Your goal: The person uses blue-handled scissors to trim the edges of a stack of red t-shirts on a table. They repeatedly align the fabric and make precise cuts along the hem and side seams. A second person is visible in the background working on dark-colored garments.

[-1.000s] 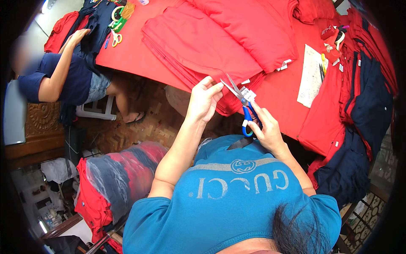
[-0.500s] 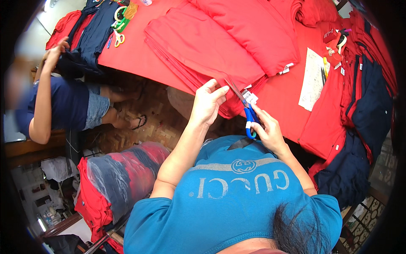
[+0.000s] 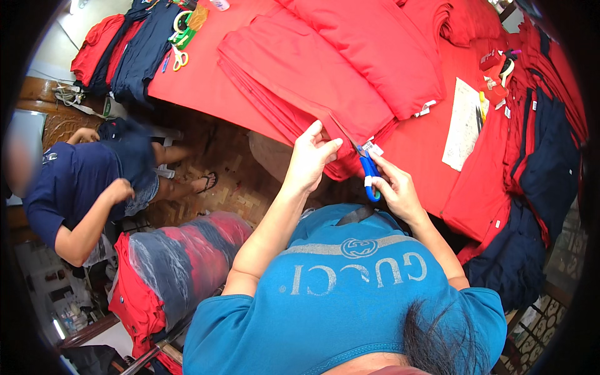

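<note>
Blue-handled scissors [image 3: 370,174] are in my right hand [image 3: 398,189], its fingers curled around the handles. Their dark blades point up and left over the near edge of a folded red garment pile [image 3: 306,75]. Beside the blade tips, my left hand [image 3: 310,159] has its thumb and fingertips drawn together at the garment edge. Whatever lies between those fingers is too small or hidden to make out. A small white label [image 3: 373,148] shows right by the scissors' pivot, and another white tag [image 3: 425,109] sticks out of the upper folded red pile.
Yellow-handled scissors [image 3: 180,58] and a green tape dispenser [image 3: 184,39] lie on the red-covered table [image 3: 194,84]. A paper sheet [image 3: 461,125] is at right, near hanging navy garments [image 3: 547,150]. A plastic-wrapped bundle [image 3: 187,262] stands left; a seated person [image 3: 81,169] is beyond it.
The blue scissors' handles have drawn closer together, and the blades appear more closed. My left hand has barely shifted. The person at left has lowered their arms, with dark cloth over the lap.
</note>
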`<state>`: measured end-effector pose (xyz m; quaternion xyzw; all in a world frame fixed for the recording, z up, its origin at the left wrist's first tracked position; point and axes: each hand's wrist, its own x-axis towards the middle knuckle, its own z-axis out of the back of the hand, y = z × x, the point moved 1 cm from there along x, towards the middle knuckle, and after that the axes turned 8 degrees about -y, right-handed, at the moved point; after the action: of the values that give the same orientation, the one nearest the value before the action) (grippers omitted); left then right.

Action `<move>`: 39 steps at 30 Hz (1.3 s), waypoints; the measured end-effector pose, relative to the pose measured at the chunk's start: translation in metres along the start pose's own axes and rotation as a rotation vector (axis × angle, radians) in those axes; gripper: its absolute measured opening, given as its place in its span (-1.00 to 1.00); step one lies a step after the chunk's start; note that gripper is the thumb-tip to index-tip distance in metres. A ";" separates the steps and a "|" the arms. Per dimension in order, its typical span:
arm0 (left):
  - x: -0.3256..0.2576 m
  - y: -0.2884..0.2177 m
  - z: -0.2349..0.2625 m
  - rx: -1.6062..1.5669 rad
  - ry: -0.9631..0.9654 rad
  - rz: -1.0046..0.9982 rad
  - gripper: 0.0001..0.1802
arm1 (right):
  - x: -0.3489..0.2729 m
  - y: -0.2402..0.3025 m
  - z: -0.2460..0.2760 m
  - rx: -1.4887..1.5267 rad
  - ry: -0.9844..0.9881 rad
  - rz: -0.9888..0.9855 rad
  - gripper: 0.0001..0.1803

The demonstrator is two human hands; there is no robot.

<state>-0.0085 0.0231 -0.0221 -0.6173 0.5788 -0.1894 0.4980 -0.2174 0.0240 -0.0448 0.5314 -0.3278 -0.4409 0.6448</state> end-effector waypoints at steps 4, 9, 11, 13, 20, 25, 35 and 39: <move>0.017 0.009 0.011 -0.144 -0.031 0.001 -0.87 | 0.002 0.002 0.003 0.029 0.071 -0.176 -0.41; 0.021 0.008 0.023 0.037 0.053 -0.092 -0.72 | 0.015 0.009 -0.006 -0.039 0.034 0.102 -0.40; 0.018 0.003 0.019 0.076 0.057 -0.080 -0.64 | 0.023 0.008 -0.007 -0.100 0.032 0.171 -0.40; 0.019 0.001 0.017 0.120 0.031 -0.050 -0.62 | 0.027 0.003 -0.010 0.051 0.043 0.040 -0.40; 0.034 0.007 0.033 -0.057 -0.052 -0.018 -0.66 | 0.031 0.004 -0.008 0.118 0.111 -0.218 -0.43; 0.028 -0.012 0.020 -0.033 0.016 -0.027 -0.66 | 0.041 -0.002 -0.016 -0.058 0.041 0.201 -0.42; 0.033 -0.010 0.024 -0.014 0.044 0.011 -0.50 | 0.062 0.012 -0.004 0.432 0.108 -0.221 -0.40; 0.039 0.013 0.033 0.041 0.007 0.133 -0.60 | 0.089 0.025 -0.019 0.157 -0.042 0.005 -0.27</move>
<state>0.0211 0.0035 -0.0606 -0.5665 0.6163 -0.1700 0.5199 -0.1596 -0.0489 -0.0284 0.5703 -0.3762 -0.4231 0.5952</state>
